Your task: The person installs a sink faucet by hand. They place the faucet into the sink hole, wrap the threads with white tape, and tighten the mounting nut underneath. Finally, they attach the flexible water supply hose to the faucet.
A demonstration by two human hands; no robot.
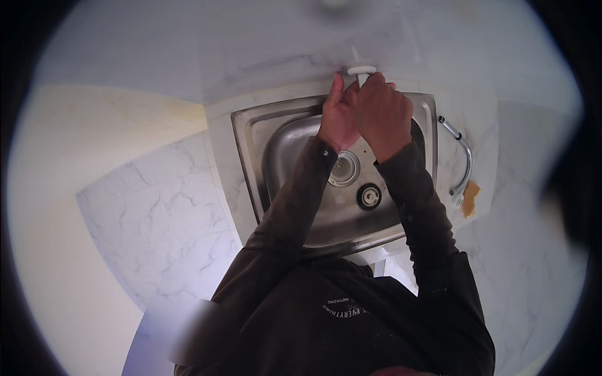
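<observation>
Over the back rim of a steel sink (326, 241), my two hands meet at a white wall fitting (362, 78) with a round flange against the wall. My right hand (382, 116) is closed round the near end of the fitting, its back toward me. Against it on the left, my left hand (338, 122) shows its palm and a raised thumb; its other fingers curl in behind the right hand. What they hold there is hidden. Below lie the drain strainer (343, 169) and a loose round black-rimmed plug (369, 197) on the basin floor.
A curved chrome spout (465, 156) lies on the counter right of the sink, beside an irregular tan piece (470, 199). White marbled counter (160, 203) stretches left. Behind the sink rises a pale marbled wall (269, 44).
</observation>
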